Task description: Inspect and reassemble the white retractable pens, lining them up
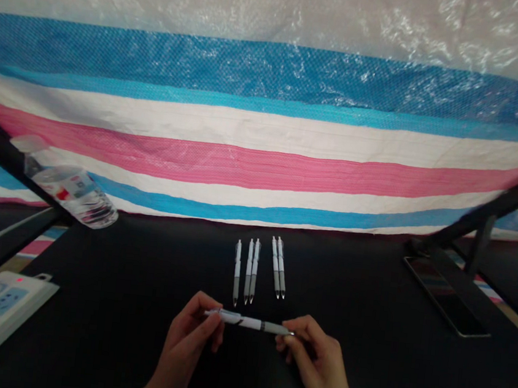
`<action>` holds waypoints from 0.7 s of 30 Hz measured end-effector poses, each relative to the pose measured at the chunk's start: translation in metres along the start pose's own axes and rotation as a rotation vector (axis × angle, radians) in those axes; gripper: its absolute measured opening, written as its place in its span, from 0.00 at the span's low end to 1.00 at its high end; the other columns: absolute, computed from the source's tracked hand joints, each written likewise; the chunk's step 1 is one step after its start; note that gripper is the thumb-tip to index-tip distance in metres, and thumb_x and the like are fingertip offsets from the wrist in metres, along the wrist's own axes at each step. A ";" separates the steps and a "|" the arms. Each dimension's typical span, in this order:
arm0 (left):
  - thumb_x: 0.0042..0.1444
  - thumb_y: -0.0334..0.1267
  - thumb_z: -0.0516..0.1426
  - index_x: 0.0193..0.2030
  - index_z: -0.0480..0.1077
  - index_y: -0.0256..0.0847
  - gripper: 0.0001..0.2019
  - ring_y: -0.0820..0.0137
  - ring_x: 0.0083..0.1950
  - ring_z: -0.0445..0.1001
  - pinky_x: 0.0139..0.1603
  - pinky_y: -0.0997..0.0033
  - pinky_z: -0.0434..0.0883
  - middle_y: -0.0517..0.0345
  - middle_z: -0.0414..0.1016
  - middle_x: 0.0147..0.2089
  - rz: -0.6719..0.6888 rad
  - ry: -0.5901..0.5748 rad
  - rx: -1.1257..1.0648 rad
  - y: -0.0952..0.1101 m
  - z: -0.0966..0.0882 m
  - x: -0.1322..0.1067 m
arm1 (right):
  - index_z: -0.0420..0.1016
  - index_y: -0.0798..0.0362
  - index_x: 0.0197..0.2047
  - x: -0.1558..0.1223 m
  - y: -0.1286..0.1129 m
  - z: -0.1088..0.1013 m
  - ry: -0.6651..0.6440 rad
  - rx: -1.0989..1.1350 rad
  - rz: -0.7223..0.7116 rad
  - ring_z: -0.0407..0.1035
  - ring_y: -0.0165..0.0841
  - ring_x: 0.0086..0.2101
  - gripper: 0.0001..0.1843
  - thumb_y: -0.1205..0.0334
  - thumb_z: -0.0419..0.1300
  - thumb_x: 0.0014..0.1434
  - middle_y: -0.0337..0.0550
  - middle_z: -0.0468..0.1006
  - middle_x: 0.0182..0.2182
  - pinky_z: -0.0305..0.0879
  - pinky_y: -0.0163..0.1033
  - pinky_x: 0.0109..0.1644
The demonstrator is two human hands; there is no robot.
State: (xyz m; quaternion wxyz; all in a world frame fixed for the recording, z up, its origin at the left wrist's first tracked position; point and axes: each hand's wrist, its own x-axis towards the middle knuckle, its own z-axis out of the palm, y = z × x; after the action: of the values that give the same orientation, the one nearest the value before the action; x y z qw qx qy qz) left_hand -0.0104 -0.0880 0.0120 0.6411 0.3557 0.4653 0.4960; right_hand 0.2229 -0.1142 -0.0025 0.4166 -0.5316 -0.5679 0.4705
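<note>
A white and grey ballpoint pen lies level between my two hands, above the near part of the black table. My left hand pinches its clip and button end between thumb and fingers. At the other end, my right hand grips the metal tip. Just beyond them, several similar pens lie on the table with their tips toward me: a single pen on the left, a close pair beside it, and another pair, slightly slanted, on the right.
On the left, a clear plastic bottle leans near a black bar, and a white power strip with a plugged-in cable sits closer to me. A dark phone lies at the right. Striped plastic sheeting hangs behind the black table.
</note>
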 end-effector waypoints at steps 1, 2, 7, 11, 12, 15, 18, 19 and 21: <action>0.53 0.47 0.65 0.33 0.71 0.38 0.14 0.72 0.25 0.66 0.26 0.73 0.63 0.61 0.69 0.25 0.003 -0.012 0.003 -0.001 0.000 0.000 | 0.75 0.53 0.37 0.000 0.000 0.000 -0.012 -0.032 -0.010 0.73 0.32 0.26 0.20 0.46 0.53 0.67 0.44 0.79 0.27 0.68 0.33 0.29; 0.53 0.46 0.65 0.33 0.71 0.38 0.13 0.72 0.26 0.66 0.26 0.73 0.63 0.61 0.70 0.25 0.007 -0.024 0.006 -0.002 0.000 -0.001 | 0.75 0.53 0.34 -0.001 -0.001 -0.001 -0.031 -0.055 -0.020 0.72 0.31 0.25 0.22 0.47 0.50 0.69 0.44 0.78 0.25 0.67 0.33 0.29; 0.52 0.47 0.66 0.33 0.72 0.38 0.14 0.72 0.25 0.66 0.26 0.72 0.63 0.60 0.70 0.24 0.008 -0.003 -0.014 0.000 0.002 -0.001 | 0.72 0.53 0.26 -0.002 -0.006 -0.002 -0.105 -0.115 -0.049 0.68 0.28 0.21 0.27 0.47 0.45 0.71 0.41 0.73 0.20 0.62 0.31 0.26; 0.50 0.48 0.66 0.31 0.72 0.38 0.15 0.72 0.24 0.66 0.25 0.72 0.63 0.60 0.70 0.23 -0.005 0.042 -0.008 0.005 0.004 0.001 | 0.71 0.51 0.47 -0.002 -0.007 0.002 -0.057 0.004 -0.012 0.72 0.30 0.25 0.17 0.46 0.53 0.67 0.44 0.79 0.32 0.66 0.33 0.28; 0.50 0.47 0.66 0.31 0.72 0.38 0.15 0.72 0.25 0.66 0.26 0.72 0.63 0.60 0.70 0.23 -0.006 0.043 -0.007 0.005 0.004 0.001 | 0.69 0.50 0.49 -0.001 -0.007 0.002 -0.039 0.030 0.004 0.72 0.30 0.25 0.17 0.46 0.55 0.66 0.44 0.79 0.33 0.66 0.32 0.27; 0.51 0.48 0.66 0.32 0.72 0.38 0.14 0.72 0.25 0.66 0.25 0.72 0.63 0.60 0.70 0.23 -0.010 0.037 -0.017 0.004 0.003 0.000 | 0.71 0.51 0.37 -0.001 -0.007 0.002 -0.066 0.014 0.012 0.70 0.29 0.22 0.17 0.47 0.54 0.67 0.42 0.77 0.27 0.62 0.31 0.24; 0.51 0.48 0.66 0.32 0.72 0.38 0.15 0.72 0.24 0.66 0.25 0.72 0.62 0.60 0.70 0.23 -0.016 0.026 -0.024 0.002 0.003 -0.001 | 0.74 0.53 0.34 0.000 -0.009 0.000 -0.126 -0.019 -0.028 0.69 0.29 0.23 0.22 0.47 0.48 0.69 0.42 0.76 0.24 0.62 0.32 0.27; 0.51 0.48 0.66 0.32 0.72 0.38 0.15 0.72 0.24 0.66 0.25 0.72 0.62 0.60 0.70 0.23 -0.017 0.025 -0.025 0.002 0.003 -0.001 | 0.74 0.53 0.39 0.000 -0.009 0.000 -0.130 -0.007 -0.029 0.70 0.29 0.23 0.21 0.47 0.48 0.69 0.43 0.77 0.26 0.62 0.33 0.28; 0.50 0.49 0.66 0.31 0.72 0.38 0.16 0.72 0.24 0.66 0.25 0.73 0.62 0.60 0.70 0.22 -0.018 0.028 -0.026 0.002 0.003 -0.002 | 0.71 0.52 0.47 0.000 -0.010 0.000 -0.116 0.020 -0.010 0.70 0.29 0.24 0.18 0.46 0.52 0.67 0.43 0.79 0.30 0.62 0.33 0.27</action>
State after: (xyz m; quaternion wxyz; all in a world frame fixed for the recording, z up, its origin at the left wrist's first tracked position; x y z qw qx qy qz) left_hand -0.0078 -0.0892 0.0151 0.6433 0.3362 0.4710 0.5013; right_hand 0.2209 -0.1146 0.0068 0.3907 -0.4965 -0.5888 0.5041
